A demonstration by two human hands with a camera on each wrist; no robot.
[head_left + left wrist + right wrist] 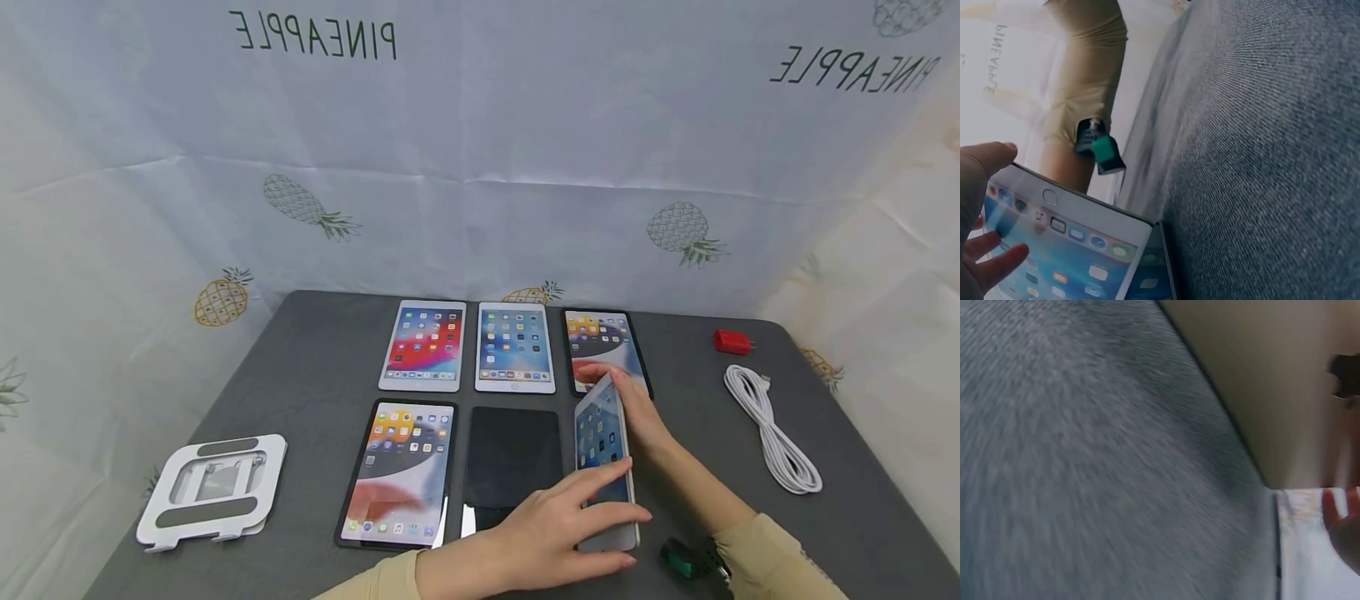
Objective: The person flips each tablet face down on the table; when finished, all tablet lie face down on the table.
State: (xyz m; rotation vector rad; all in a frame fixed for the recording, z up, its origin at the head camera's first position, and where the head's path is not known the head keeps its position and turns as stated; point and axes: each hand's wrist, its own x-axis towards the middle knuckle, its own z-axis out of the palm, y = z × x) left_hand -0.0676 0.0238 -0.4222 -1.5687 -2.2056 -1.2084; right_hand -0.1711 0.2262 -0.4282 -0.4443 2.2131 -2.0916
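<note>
A white-framed tablet (600,429) with its screen lit stands tilted up on one long edge, screen facing left. My right hand (630,408) grips its far end, thumb side near the top corner. Across the near part of the screen lie the spread, mostly straight fingers of my left hand (562,525), their tips at the raised edge. In the left wrist view the home-button end of the tablet (1091,215) shows beside those fingers (997,265). The right wrist view shows the plain back of the tablet (1279,394), with fingertips (1338,519) at its far end.
Other lit tablets lie flat: a red-screened one (423,346), a blue-screened one (515,347), and black-framed ones (397,475) (600,333). A dark slab (513,454) lies among them. A folding stand (213,483) is left; a white cable (772,429) and red charger (732,342) are right.
</note>
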